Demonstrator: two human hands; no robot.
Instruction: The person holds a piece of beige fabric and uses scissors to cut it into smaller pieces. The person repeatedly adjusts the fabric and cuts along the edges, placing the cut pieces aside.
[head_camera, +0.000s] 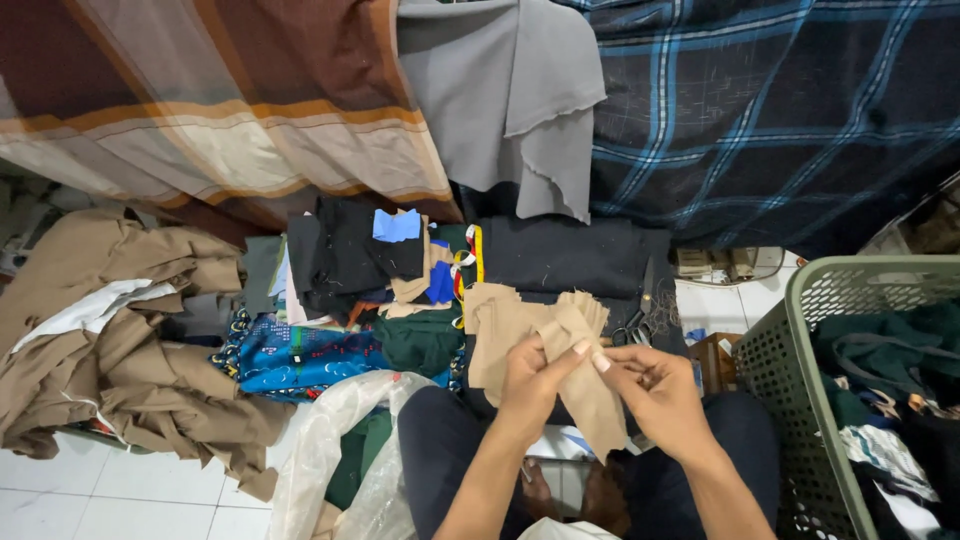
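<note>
Both my hands hold a tan strip of cloth (590, 395) over my lap. My left hand (532, 378) pinches its upper part between thumb and fingers. My right hand (655, 390) grips it just to the right, fingertips almost touching the left ones. The strip hangs down between my knees. Behind it a larger tan fabric piece (500, 320) lies on black cloth (570, 258).
A green plastic basket (790, 340) of dark clothes stands at the right. Scissors (640, 318) lie on the black cloth. A heap of brown garments (120, 340) fills the left floor, beside blue patterned cloth (290, 358), scraps and a clear plastic bag (340, 440). Hanging fabrics cover the back.
</note>
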